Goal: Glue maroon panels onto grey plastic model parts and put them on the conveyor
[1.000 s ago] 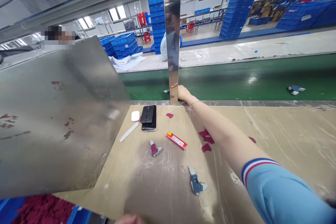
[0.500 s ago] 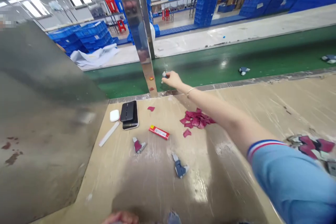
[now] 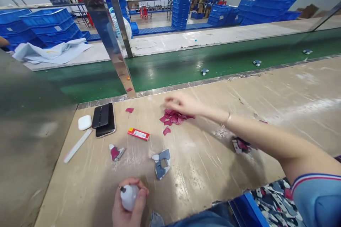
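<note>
Nearest the viewer, on the near side of the red packet (image 3: 138, 134), the left hand (image 3: 125, 216) has its fingers clamped round a white container (image 3: 128, 198) with a dark tip. Nearer than the packet and far to its right, a blue bin (image 3: 254, 207) holds loose grey, white and maroon pieces. Also nearer than the packet lie a grey-blue cluster (image 3: 160, 172), slightly to its right, and a maroon-and-grey piece (image 3: 115, 153), to its left. Well right of the packet, a maroon-and-white bunch (image 3: 241, 145) lies beside the right forearm.

Right of the packet and slightly beyond it is a pile of maroon pieces (image 3: 176, 117). The right hand (image 3: 182, 103) is over its far edge; blur prevents telling whether the fingers are apart or together, or hold anything. Left of the packet are a black phone (image 3: 110, 127), a white case (image 3: 84, 122) and a pale strip (image 3: 77, 146).

Well beyond the packet, a green belt (image 3: 170, 67) bears three small pieces (image 3: 204, 71); farther still stand blue crates (image 3: 182, 3).
</note>
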Motion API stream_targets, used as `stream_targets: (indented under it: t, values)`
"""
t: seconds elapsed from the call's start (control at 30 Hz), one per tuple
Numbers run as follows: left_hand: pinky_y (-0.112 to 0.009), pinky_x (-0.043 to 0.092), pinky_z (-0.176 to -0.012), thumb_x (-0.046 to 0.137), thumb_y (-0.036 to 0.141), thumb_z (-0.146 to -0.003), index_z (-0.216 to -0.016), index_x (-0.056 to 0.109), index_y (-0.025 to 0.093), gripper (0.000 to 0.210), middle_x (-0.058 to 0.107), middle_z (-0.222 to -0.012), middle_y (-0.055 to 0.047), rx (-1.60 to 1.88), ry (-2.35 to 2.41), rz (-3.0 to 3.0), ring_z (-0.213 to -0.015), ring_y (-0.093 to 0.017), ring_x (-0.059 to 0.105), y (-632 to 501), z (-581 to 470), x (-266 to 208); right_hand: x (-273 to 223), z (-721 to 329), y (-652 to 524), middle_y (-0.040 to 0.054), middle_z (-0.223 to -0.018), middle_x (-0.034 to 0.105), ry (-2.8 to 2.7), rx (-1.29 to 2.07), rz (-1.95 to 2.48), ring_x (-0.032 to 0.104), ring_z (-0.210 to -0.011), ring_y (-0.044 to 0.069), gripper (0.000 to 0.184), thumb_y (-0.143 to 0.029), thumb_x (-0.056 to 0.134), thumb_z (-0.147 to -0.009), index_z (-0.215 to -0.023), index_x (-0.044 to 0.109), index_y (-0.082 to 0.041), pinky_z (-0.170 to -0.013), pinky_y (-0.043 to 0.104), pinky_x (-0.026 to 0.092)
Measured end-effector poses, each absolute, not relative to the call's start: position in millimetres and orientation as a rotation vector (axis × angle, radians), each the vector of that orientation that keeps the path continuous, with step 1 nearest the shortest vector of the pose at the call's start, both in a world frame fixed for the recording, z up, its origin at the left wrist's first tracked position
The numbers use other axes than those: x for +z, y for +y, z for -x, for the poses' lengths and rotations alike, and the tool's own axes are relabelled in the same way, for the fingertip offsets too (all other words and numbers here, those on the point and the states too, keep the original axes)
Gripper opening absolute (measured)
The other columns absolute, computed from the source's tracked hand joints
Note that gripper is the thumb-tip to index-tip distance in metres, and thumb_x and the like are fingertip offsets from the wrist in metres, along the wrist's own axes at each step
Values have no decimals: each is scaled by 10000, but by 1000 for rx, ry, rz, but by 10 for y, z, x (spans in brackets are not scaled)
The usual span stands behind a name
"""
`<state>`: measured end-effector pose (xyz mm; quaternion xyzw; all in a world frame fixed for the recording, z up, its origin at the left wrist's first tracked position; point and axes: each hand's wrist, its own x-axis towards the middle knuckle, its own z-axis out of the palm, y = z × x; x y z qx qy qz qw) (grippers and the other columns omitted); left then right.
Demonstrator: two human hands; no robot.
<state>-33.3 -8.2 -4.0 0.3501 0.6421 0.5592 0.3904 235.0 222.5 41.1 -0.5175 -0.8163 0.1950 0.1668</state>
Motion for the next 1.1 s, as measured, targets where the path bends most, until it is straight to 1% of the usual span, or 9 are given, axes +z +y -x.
stream_targets:
  t: [0.1, 0.27, 0.37, 0.5, 0.6, 0.7, 0.8, 0.93, 1.1]
  values:
    - [-256, 589, -604, 916, 589, -761, -893, 658, 212, 475, 683, -680, 10, 1432, 1650, -842, -582, -167, 682, -80, 328, -72, 405, -2935, 2895, 124, -1469, 657, -1957, 266, 1881, 679, -1278, 286, 385, -418, 706, -1061, -1384, 672, -213, -1087, 537, 601]
    - [-226, 566, -606, 932, 579, -740, -890, 645, 215, 487, 667, -654, 38, 1463, 1648, -716, -570, -141, 665, -48, 291, -40, 223, -3485, 3419, 128, -1465, 649, -1601, 187, 2211, 679, -1274, 295, 430, -409, 717, -1055, -1418, 643, -192, -1064, 543, 609]
    - [-215, 560, -604, 943, 593, -725, -891, 643, 213, 512, 661, -646, 44, 1474, 1641, -694, -573, -136, 665, -39, 266, -11, 137, -3582, 3492, 156, -1449, 653, -1555, 197, 2224, 661, -1288, 315, 358, -405, 671, -1078, -1349, 688, -172, -1123, 585, 561]
    - [-215, 567, -611, 954, 600, -718, -900, 646, 208, 530, 665, -655, 42, 1480, 1658, -692, -576, -136, 666, -42, 243, -10, 193, -3529, 3473, 181, -1354, 683, -1603, 191, 2122, 651, -1257, 343, 337, -420, 581, -1112, -1233, 738, -148, -1150, 623, 512]
    - [-199, 570, -615, 958, 594, -722, -902, 644, 206, 530, 664, -655, 49, 1484, 1639, -709, -571, -124, 668, -42, 270, -57, 277, -3307, 3260, 112, -1316, 701, -1735, 196, 1962, 671, -1195, 275, 240, -387, 678, -1060, -1204, 720, -200, -1109, 560, 554]
    - [-198, 590, -615, 960, 518, -734, -913, 656, 199, 476, 683, -658, 43, 1472, 1603, -753, -572, -129, 688, -45, 413, -168, 326, -2976, 2702, 97, -1239, 714, -2006, 271, 1682, 692, -1150, 265, 143, -257, 699, -1012, -1125, 724, -173, -1052, 512, 583]
    - [-236, 636, -598, 1007, 419, -651, -906, 667, 195, 481, 727, -650, 20, 1400, 1563, -785, -566, -172, 733, -24, 659, -326, 313, -2611, 1912, 58, -1187, 753, -2373, 454, 1304, 709, -1130, 224, 125, -174, 707, -953, -1024, 776, -251, -1016, 371, 593]
    - [-265, 669, -585, 1029, 353, -596, -923, 671, 196, 510, 757, -657, 7, 1333, 1555, -807, -576, -211, 770, 40, 881, -466, 197, -2229, 1110, 73, -1262, 772, -2555, 566, 1052, 749, -1101, 198, 211, -186, 624, -1046, -1200, 760, -235, -949, 322, 629]
    - [-240, 664, -607, 1033, 353, -614, -939, 662, 196, 518, 760, -699, 11, 1291, 1542, -841, -601, -189, 772, 33, 832, -387, 91, -2244, 856, 123, -1468, 717, -2506, 579, 1011, 698, -1353, 222, 338, -254, 647, -1068, -1393, 679, -169, -1131, 337, 600]
